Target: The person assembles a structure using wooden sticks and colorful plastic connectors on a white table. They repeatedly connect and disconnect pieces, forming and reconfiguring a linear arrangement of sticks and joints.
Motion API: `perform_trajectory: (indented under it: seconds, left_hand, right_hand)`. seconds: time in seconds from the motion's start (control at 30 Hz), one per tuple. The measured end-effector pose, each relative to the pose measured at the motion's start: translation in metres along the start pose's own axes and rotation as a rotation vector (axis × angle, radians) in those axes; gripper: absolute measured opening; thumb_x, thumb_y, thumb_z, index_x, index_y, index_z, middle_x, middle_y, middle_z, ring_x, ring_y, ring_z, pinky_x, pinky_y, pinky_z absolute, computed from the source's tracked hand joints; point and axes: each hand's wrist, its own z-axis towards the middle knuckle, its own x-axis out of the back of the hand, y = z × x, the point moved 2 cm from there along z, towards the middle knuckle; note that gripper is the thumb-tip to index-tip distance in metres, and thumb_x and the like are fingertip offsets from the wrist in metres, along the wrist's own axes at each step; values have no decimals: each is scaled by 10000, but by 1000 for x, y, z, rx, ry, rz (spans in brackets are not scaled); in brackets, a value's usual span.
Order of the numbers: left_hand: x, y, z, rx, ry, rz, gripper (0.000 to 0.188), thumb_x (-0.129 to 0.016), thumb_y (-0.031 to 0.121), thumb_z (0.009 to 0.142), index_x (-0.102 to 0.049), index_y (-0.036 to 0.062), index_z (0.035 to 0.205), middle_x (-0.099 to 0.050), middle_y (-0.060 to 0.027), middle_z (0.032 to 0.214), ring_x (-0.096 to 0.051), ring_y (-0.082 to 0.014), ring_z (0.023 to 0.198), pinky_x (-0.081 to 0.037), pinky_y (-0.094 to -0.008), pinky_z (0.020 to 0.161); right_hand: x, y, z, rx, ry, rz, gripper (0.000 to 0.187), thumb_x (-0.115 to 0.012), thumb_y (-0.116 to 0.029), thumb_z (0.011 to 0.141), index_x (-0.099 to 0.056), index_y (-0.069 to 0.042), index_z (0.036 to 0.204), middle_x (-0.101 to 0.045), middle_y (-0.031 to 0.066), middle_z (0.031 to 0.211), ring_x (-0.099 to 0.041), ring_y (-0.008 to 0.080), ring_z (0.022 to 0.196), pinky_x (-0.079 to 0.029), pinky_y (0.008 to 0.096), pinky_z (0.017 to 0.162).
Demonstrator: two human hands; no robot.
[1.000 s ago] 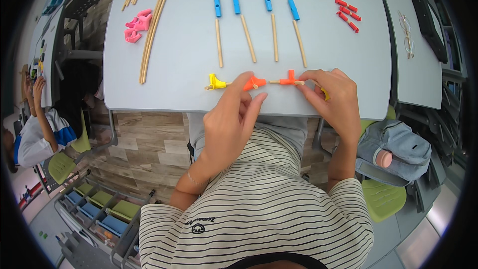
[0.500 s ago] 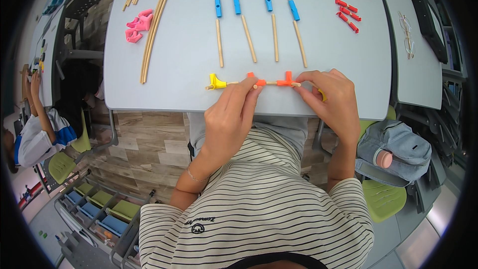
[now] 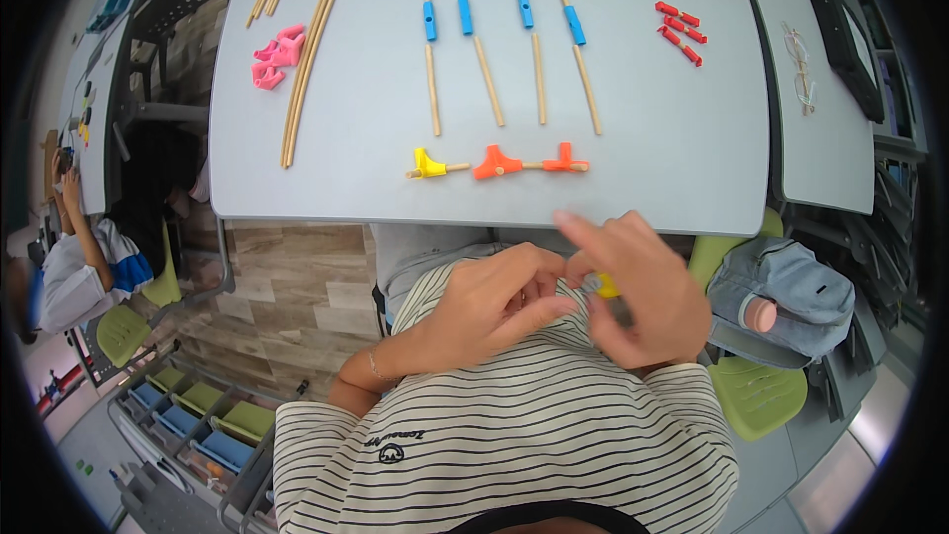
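Both hands are drawn back off the table edge, close together in front of my striped shirt. Blurred by motion, my right hand point(image 3: 647, 292) grips a yellow plastic connector point(image 3: 606, 285), mostly covered by fingers. Beside it, my left hand point(image 3: 504, 307) has its fingers curled in and thumb forward; what it may hold is hidden. On the table near the front edge lies a row: a yellow connector point(image 3: 427, 164) on a short wooden stick, then an orange connector point(image 3: 496, 164) joined by a stick to another orange connector point(image 3: 565, 160).
Wooden sticks with blue connectors point(image 3: 465, 16) stand in lines beyond. Pink connectors point(image 3: 278, 51) and long sticks point(image 3: 308, 79) lie left, red connectors point(image 3: 682, 30) right. A grey backpack point(image 3: 791, 297) sits on a chair at right; another person point(image 3: 94, 257) works at left.
Both hands have left the orange connectors and moved back toward my body, coming together. The orange piece now lies on the table; the yellow connector stays in my right hand.
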Motion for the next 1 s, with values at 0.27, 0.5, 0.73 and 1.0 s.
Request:
perform_trajectory:
  seconds: [0.27,0.5,0.73,1.0]
  left_hand:
    - [6,-3,1,306,-211,-351,332,-775,196,892,-648,6,1133,-687,-45,871,-624,-102,710,-523,-263,677]
    - [3,5,3,267,-96,-369,262,-706,117,916,-620,-25,1119,-694,-80,904,-659,-131,740,-538,-285,704]
    - [5,13,16,8,143,29,152,-565,80,993,-604,-20,1102,-646,-67,807,-620,-136,668,-512,-280,642]
    - [7,17,31,16,107,-99,199,-429,127,1075,-565,6,1156,-656,-76,918,-608,-110,742,-493,-259,676]
  right_hand:
    - [-23,-1,0,26,22,33,688,-687,-10,803,-465,68,1450,-624,56,859,-522,183,716,-440,315,675]
    - [-28,-12,7,208,182,-360,623,-707,-108,807,-533,104,1367,-659,45,1074,-489,120,714,-428,323,684]
    - [-13,-16,14,115,372,-396,656,-801,-122,728,-575,69,1313,-691,64,1179,-577,162,747,-465,339,765]
    - [4,3,8,-2,406,-168,282,-824,-102,780,-723,-27,1033,-735,54,902,-655,166,790,-503,325,776]
